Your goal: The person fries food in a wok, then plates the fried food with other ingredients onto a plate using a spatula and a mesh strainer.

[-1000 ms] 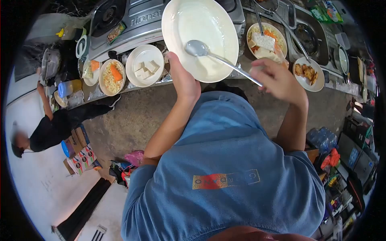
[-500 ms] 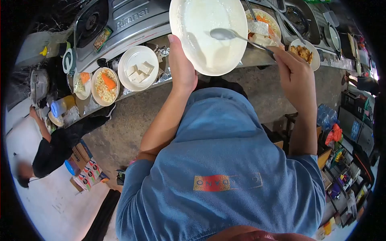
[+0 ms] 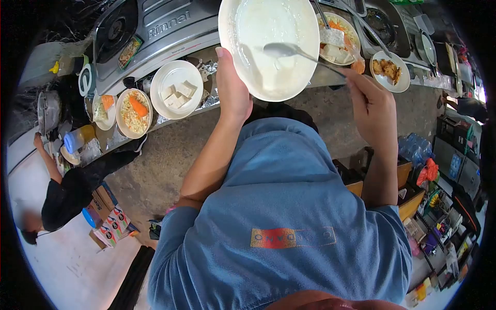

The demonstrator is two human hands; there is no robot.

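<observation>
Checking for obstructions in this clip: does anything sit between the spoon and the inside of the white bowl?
Nothing visible does. The right hand holds the spoon, whose head already lies inside the white bowl, which the left hand grips by its rim.

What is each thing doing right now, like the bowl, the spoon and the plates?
White bowl: held tilted by left hand, smeared with white batter.
Spoon: in right hand, its tip inside the bowl.
Tofu plate: on the counter, holding cubes.
Noodle plate: full, carrot on top.
Gas stove: unlit.

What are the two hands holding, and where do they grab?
Left hand grips the white bowl at its rim; right hand holds the spoon by its handle end.
</observation>
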